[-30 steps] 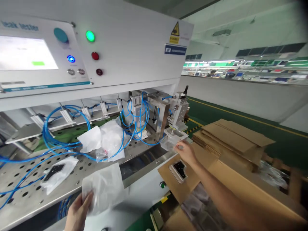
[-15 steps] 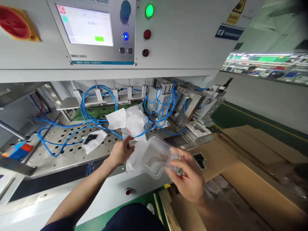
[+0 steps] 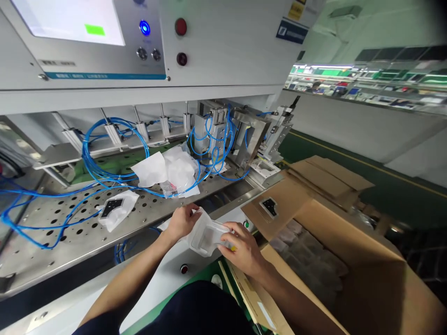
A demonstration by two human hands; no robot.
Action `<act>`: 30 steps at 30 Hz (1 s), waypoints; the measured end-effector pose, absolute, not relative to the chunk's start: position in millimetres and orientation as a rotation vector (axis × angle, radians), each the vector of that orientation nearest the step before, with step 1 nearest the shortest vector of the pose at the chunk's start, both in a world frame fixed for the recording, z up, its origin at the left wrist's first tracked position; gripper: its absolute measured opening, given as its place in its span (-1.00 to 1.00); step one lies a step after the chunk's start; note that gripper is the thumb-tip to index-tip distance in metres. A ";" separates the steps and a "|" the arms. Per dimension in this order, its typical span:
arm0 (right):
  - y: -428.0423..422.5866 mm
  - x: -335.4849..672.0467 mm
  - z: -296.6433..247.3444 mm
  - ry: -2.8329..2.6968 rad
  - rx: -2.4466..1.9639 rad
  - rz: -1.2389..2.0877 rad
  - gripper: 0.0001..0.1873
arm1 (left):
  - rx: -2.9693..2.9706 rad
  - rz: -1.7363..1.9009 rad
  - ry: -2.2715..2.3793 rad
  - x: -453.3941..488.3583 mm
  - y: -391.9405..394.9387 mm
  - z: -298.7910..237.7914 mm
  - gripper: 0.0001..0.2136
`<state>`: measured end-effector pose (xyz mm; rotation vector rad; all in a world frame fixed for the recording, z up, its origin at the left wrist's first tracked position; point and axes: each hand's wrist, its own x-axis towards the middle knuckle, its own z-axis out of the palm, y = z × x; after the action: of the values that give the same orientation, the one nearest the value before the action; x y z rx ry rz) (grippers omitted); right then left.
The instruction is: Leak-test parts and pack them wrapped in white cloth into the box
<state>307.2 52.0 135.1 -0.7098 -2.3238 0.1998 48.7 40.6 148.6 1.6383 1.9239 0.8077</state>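
Observation:
My right hand (image 3: pixel 242 246) grips a clear plastic tray (image 3: pixel 208 236) by its right end, above the front edge of the machine bench. The tray is tilted, and its hollow faces me. At its left end my left hand (image 3: pixel 183 222) pinches a thin white sheet or bag (image 3: pixel 196 222), which lies against the tray's edge. Whether the tray is inside the white material, I cannot tell. Behind my hands a pile of white wrapping (image 3: pixel 179 170) lies on the perforated metal bench (image 3: pixel 82 230). A black plate (image 3: pixel 111 207) rests on white wrapping to the left.
On the right stands an open cardboard box (image 3: pixel 349 228) with wrapped items inside. Another black piece (image 3: pixel 269 207) lies on its flap. Blue air hoses (image 3: pixel 104 177) loop across the bench before metal cylinders (image 3: pixel 111 132). The machine's screen (image 3: pixel 70 18) is overhead.
My view has swung right and down towards the box. The tray has turned and come closer to my left hand, which now holds the white material at the tray's edge.

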 end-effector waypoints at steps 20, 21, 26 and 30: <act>76.4 291.8 75.0 -2.172 -0.759 0.379 -0.90 | 2.003 0.255 2.002 96.0 39.8 154.6 -0.65; 77.8 290.7 71.5 -2.161 -0.732 0.485 -0.91 | 2.003 0.254 2.002 99.7 39.0 154.9 -0.65; 83.6 281.6 52.2 -1.973 -0.728 0.850 -0.81 | 2.011 0.267 1.942 118.8 30.6 151.4 -0.68; 79.3 274.8 35.5 -2.049 -0.651 0.723 -0.74 | 2.016 0.315 1.905 126.0 27.7 147.7 -0.67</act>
<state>274.8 79.3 35.5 -0.6511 -2.0485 0.7225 126.0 27.7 147.7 2.0156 1.9045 0.3148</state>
